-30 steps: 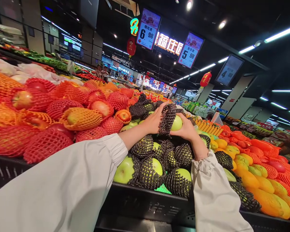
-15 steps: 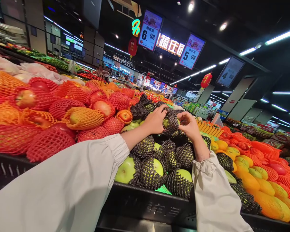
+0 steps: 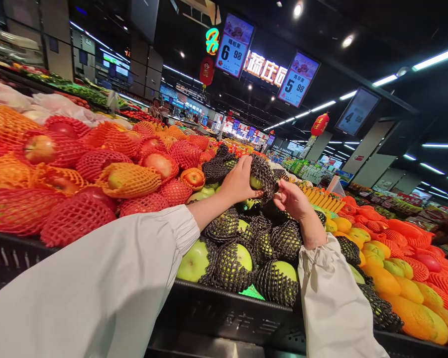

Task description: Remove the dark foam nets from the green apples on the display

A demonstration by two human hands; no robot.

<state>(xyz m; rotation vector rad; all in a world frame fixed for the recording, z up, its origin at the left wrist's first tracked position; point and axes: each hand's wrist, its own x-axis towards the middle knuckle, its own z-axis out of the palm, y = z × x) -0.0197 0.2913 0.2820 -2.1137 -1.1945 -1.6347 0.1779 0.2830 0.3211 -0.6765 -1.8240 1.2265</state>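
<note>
A green apple (image 3: pixel 262 178) in a black foam net is held up over the pile, near the middle of the view. My left hand (image 3: pixel 242 180) wraps round its left side, with the thumb beneath. On the other side, the bent fingers of my right hand (image 3: pixel 291 199) pinch the edge of the black net. Below both hands lie several netted green apples (image 3: pixel 234 268) in a black crate (image 3: pixel 231 304). One large green apple (image 3: pixel 194 262) at the crate's front left shows mostly bare skin.
Red apples (image 3: pixel 160 166) in red and orange nets are heaped on the left. Yellow-orange fruit (image 3: pixel 386 278) and red-netted fruit (image 3: pixel 406 231) lie on the right. Price screens (image 3: pixel 297 79) hang overhead; people (image 3: pixel 160 110) stand far back.
My left hand has turned round the apple, its thumb now lower. My right hand has shifted slightly down and its fingers have closed in on the net.
</note>
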